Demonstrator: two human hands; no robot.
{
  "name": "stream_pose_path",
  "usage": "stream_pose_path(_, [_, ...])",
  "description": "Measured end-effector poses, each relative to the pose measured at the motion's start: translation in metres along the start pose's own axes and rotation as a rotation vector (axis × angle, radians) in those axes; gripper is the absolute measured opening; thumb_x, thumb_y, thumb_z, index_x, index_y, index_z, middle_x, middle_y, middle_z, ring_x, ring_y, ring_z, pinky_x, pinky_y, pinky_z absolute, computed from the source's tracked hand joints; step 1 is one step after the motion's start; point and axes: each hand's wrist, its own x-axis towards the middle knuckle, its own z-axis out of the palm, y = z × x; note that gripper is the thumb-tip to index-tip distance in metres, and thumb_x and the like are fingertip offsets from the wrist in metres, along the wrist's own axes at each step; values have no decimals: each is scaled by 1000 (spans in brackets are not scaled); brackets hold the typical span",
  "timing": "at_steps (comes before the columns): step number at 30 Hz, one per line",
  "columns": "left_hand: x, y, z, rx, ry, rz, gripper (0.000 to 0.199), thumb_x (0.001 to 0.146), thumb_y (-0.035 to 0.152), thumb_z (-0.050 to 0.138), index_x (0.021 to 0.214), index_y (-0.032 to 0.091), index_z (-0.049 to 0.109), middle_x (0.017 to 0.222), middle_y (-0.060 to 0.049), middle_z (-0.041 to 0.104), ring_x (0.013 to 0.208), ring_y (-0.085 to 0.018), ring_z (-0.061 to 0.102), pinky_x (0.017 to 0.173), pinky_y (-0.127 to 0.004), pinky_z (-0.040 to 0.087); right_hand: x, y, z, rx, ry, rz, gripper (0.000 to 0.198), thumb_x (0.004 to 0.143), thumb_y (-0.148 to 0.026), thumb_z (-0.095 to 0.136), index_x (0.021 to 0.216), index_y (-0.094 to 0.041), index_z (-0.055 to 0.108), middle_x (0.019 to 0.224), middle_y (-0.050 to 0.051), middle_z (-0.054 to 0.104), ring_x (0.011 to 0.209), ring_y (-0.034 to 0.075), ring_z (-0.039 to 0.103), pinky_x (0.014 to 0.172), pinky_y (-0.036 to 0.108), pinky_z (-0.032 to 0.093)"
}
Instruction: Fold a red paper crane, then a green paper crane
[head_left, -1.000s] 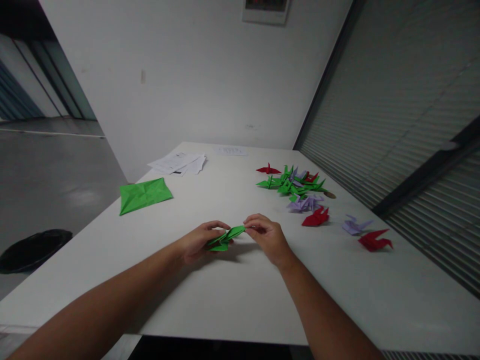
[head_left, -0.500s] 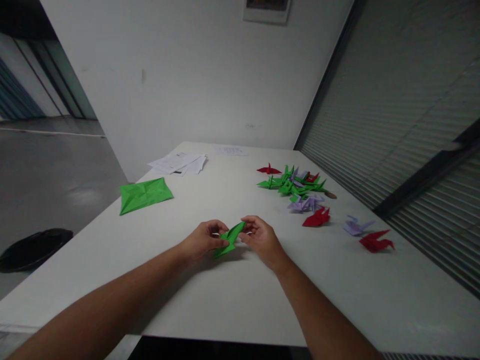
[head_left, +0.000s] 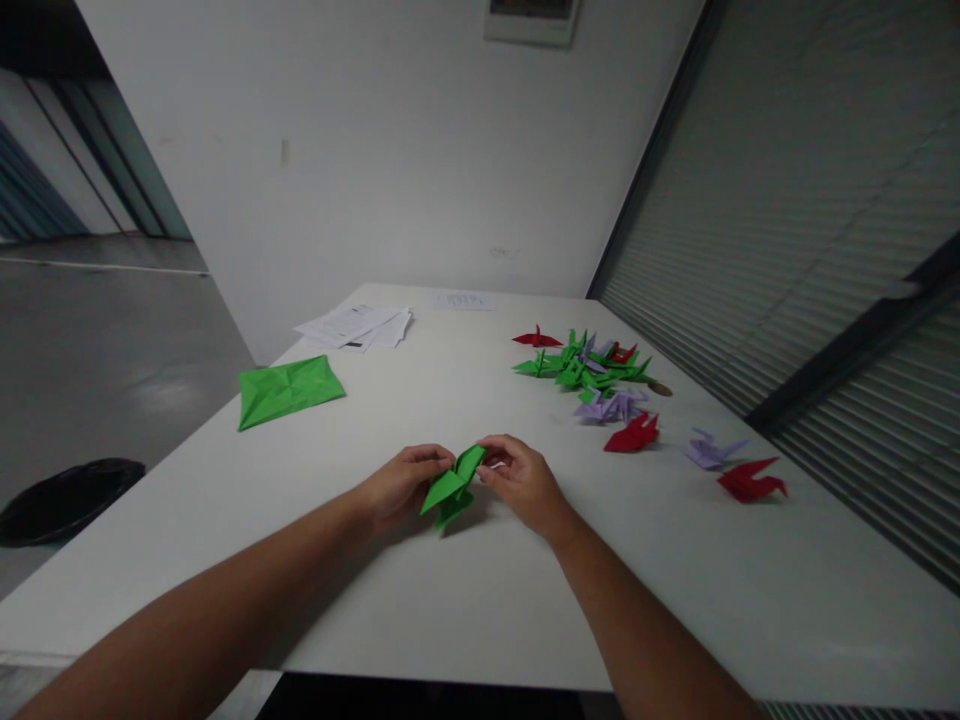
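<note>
A folded green paper crane (head_left: 453,486) is held between my two hands, low over the near half of the white table (head_left: 450,600). Its flaps are spread, with two pointed parts hanging toward me. My left hand (head_left: 405,483) grips it from the left; the thumb lies along the back and some fingertips are hidden behind the paper. My right hand (head_left: 520,478) is closed in a pinch on the upper right tip of the crane.
Folded cranes form a green pile (head_left: 581,365) at the right, with a red crane (head_left: 634,433) and a lilac crane (head_left: 712,450) nearer. A creased green sheet (head_left: 291,390) and printed papers (head_left: 356,325) lie left. A black-lined bin (head_left: 71,500) stands beside the table; blinds line the right.
The green crane's flaps have opened out and its lower part has swung toward me. My left thumb has shifted from its front to behind its edge. My right hand has barely moved.
</note>
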Motion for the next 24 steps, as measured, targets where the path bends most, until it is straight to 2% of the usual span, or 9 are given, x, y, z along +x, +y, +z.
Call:
stream_pose_path(5, [0, 0, -1, -12, -21, -21, 30, 76, 34, 87, 90, 11, 71, 81, -8, 70, 69, -16, 66, 65, -27, 50, 0, -1, 0, -7, 2, 5, 28, 80, -31, 77, 103, -21, 67, 96, 6, 68, 87, 20, 66, 73, 31, 57])
stream_pose_path(10, [1, -3, -5, 60, -25, 5, 40, 65, 29, 94, 92, 14, 70, 84, -5, 70, 68, -14, 64, 65, -27, 49, 0, -4, 0, 9, -16, 3, 24, 80, -30, 77, 97, -21, 64, 92, 4, 67, 83, 18, 64, 70, 30, 54])
stream_pose_path(17, [5, -6, -7, 236, -6, 85, 42, 60, 33, 95, 88, 14, 70, 80, -2, 68, 69, -13, 60, 65, -25, 44, 0, -5, 0, -62, -30, 29, 34, 77, -26, 74, 110, -20, 65, 88, 3, 65, 77, 17, 62, 65, 28, 52])
stream_pose_path(24, [6, -7, -11, 261, -4, 115, 43, 61, 34, 94, 90, 14, 70, 82, -2, 67, 67, -12, 59, 63, -25, 43, -1, -8, -3, -149, -66, 54, 22, 76, -23, 73, 93, -21, 59, 82, -1, 61, 68, 14, 59, 60, 25, 49])
